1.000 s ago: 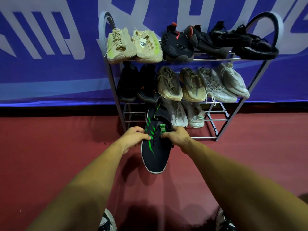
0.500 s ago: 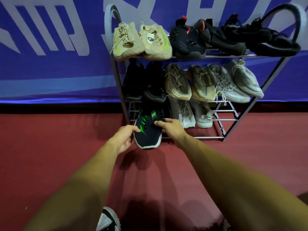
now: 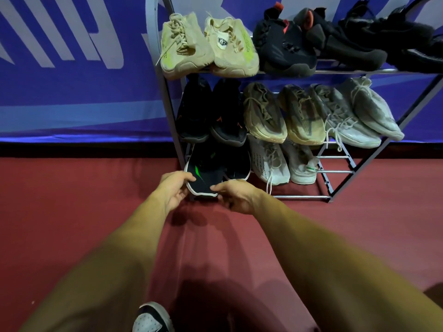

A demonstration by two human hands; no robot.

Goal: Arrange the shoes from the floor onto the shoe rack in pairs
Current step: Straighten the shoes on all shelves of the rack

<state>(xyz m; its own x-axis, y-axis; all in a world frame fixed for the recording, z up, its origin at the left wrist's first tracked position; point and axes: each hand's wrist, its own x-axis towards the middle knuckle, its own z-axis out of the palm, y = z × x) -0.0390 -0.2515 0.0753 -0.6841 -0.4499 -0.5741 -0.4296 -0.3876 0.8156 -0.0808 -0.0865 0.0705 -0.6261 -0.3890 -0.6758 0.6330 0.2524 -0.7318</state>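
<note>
- Because the person's own foot (image 3: 151, 317) stands close under the arms, there is little space for a step forward. The red floor (image 3: 72, 224) on both sides gives free room to draw the arms back.
- Left hand (image 3: 173, 189) and right hand (image 3: 236, 197) both grip the near end of the black shoe (image 3: 206, 174), fingers curled round its white sole edge.
- This shoe lies at the left of the bottom shelf of the shoe rack (image 3: 299, 197), just beside its partner (image 3: 237, 164). Its near end seems to reach over the front bar, so I think an early release could let it tip down to the floor.
- The left post (image 3: 170, 111) is just beside the left hand, so the knuckles may hit it.
- A hanging lace (image 3: 270, 185) of the grey shoes (image 3: 271, 161) is near the right hand and could catch on it.
- Dark shoes (image 3: 211, 116) on the middle shelf hang low above, and a lifted push could knock them.
- Bare rails (image 3: 335, 171) at the right are free.
</note>
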